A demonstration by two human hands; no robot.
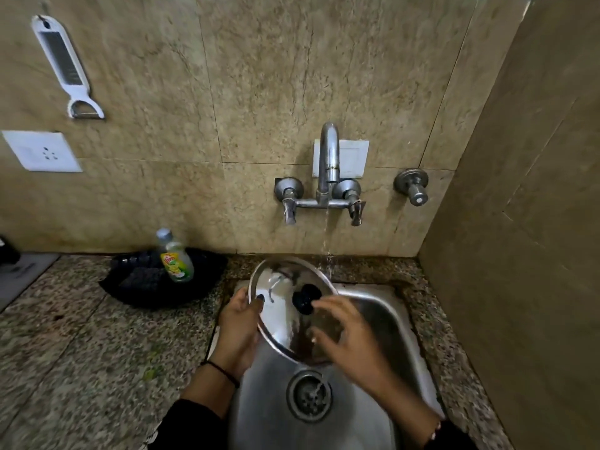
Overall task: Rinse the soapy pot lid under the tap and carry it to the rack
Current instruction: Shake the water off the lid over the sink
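Note:
A round steel pot lid (282,297) with a black knob (305,298) is tilted over the steel sink (383,323), top side facing me. My left hand (238,323) grips its left rim, thumb on the top face. My right hand (344,336) hovers over the lid's lower right part with fingers spread, fingertips on or just above the surface. Water runs from the wall tap (328,157) in a thin stream (326,235) and strikes near the lid's far right edge. Water trickles from the lid's low edge toward the drain (308,396).
A dish soap bottle (175,258) leans in a black basket (146,280) on the speckled stone counter (81,352) left of the sink. A white grater-peeler (65,63) and a socket (42,151) are on the tiled wall. A side wall closes in on the right.

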